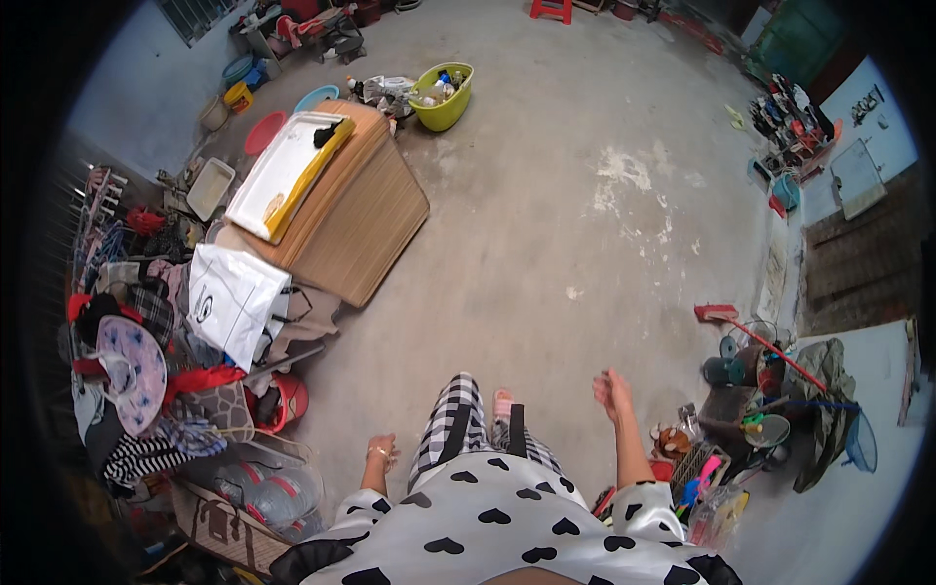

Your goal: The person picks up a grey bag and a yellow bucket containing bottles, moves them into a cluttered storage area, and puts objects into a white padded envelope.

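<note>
I stand on a grey concrete floor (507,292) with both arms hanging at my sides. My left hand (383,448) holds nothing; its fingers are loosely bent and apart. To its left sits a red bucket (292,402) with things in it. My right hand (612,393) is also free, its fingers loosely spread in the air over the floor. To the right of that hand lie a brown plush toy (671,442) and a plastic basket (704,468). Neither hand touches any object.
A tall tan cabinet (375,219) stands front left, with a white and yellow tray (283,180) on top. A white bag (234,302) leans beside it. Farther off is a green tub (444,112). A red broom (717,312) and blue net (861,444) are at right.
</note>
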Available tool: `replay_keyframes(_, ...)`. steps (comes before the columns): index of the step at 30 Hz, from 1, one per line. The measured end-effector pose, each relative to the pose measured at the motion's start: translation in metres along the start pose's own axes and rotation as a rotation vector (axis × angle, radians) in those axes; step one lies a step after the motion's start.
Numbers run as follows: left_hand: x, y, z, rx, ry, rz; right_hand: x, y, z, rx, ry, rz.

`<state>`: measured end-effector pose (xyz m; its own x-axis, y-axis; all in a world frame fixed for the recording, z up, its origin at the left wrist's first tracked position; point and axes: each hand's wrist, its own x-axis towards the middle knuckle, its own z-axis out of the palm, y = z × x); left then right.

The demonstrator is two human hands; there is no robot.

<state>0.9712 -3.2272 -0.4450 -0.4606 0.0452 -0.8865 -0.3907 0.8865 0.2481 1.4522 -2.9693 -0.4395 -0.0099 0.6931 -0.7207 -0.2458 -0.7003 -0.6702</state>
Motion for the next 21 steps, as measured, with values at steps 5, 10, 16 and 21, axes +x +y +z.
replay_keyframes(5, 0.012, 0.075, 0.048, -0.053, 0.027, -0.152, 0.106, -0.145, 0.084, -0.155, 0.026, -0.059)
replay_keyframes(10, 0.081, 0.232, 0.136, -0.061, -0.022, -0.227, 0.181, -0.181, 0.049, -0.303, 0.157, 0.097)
replay_keyframes(16, 0.070, 0.562, 0.296, -0.069, -0.302, 0.351, 0.205, -0.185, -0.140, -0.057, 0.304, 0.221)
replay_keyframes(21, 0.031, 0.748, 0.346, -0.090, -0.293, 0.601, 0.292, -0.249, -0.119, 0.030, 0.497, 0.530)
